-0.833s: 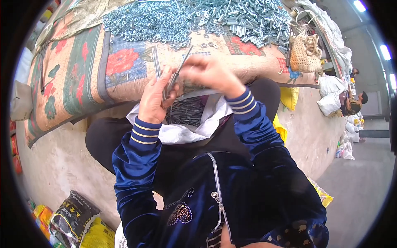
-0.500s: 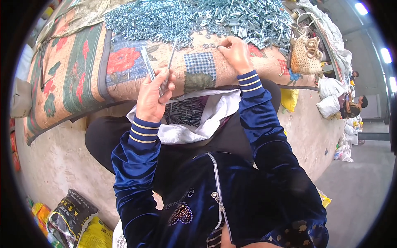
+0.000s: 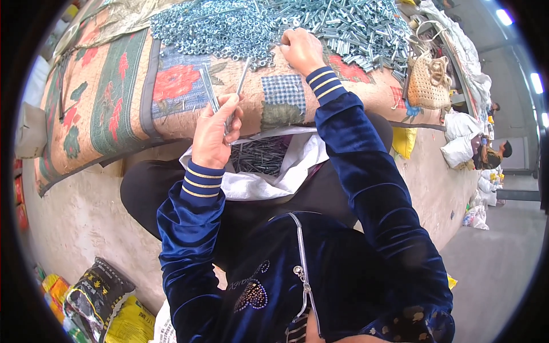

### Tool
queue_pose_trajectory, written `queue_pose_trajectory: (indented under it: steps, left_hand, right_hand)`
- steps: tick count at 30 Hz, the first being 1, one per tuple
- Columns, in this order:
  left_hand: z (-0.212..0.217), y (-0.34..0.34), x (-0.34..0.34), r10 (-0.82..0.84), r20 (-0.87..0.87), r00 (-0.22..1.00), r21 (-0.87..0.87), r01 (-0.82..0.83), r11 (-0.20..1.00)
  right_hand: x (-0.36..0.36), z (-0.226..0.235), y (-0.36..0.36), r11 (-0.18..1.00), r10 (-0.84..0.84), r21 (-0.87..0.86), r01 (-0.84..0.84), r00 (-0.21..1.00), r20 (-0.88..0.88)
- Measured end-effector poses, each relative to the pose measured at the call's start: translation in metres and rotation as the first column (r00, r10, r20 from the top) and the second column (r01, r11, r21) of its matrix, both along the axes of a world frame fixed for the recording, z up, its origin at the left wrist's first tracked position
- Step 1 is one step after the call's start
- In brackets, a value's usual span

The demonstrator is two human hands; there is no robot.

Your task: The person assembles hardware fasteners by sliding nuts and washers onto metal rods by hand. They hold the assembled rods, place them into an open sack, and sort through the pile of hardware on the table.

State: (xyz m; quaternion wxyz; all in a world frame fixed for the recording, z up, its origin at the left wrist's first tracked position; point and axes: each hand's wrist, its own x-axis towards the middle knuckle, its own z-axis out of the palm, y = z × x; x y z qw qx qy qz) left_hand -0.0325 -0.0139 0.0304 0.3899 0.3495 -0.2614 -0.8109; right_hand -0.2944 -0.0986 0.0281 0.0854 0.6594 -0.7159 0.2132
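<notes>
fingers of left hand (image 3: pixel 214 128) clamp thin metal rods (image 3: pixel 226 94); right hand (image 3: pixel 301 48) fingers pinch shiny nuts (image 3: pixel 217 26).

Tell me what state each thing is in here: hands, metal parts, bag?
Left hand: closed around a long bolt, held upright.
Right hand: reaching into the pile of small metal parts.
White bag: open on the lap, bolts inside.
Woven basket: upright.

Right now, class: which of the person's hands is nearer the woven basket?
Right. The right hand rests on the metal parts, left of the woven basket; the left hand holds rods farther away.
</notes>
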Motion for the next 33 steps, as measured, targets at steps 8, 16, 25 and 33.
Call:
queue_pose_trajectory:
  steps: [8,16,25,33]
  left_hand:
    - [-0.001,0.004,-0.005,-0.112,0.070,0.991,0.001,0.112,0.994]
    - [-0.003,0.005,-0.007,-0.190,0.002,0.982,-0.021,0.190,0.982]
    - [-0.009,-0.002,-0.002,-0.024,-0.079,0.997,-0.027,0.022,0.999]
    - [-0.005,0.001,0.000,-0.074,0.003,0.997,-0.023,0.074,0.997]
  right_hand:
    - [0.032,0.025,0.065,0.929,0.205,-0.140,-0.344,0.161,0.966]
    - [0.057,0.024,0.094,0.922,0.379,-0.290,-0.256,0.452,0.807]
    - [0.054,0.002,0.047,0.929,0.255,-0.274,-0.250,0.967,-0.018]
    - [0.032,0.017,0.052,0.954,0.299,-0.181,-0.239,0.713,0.635]
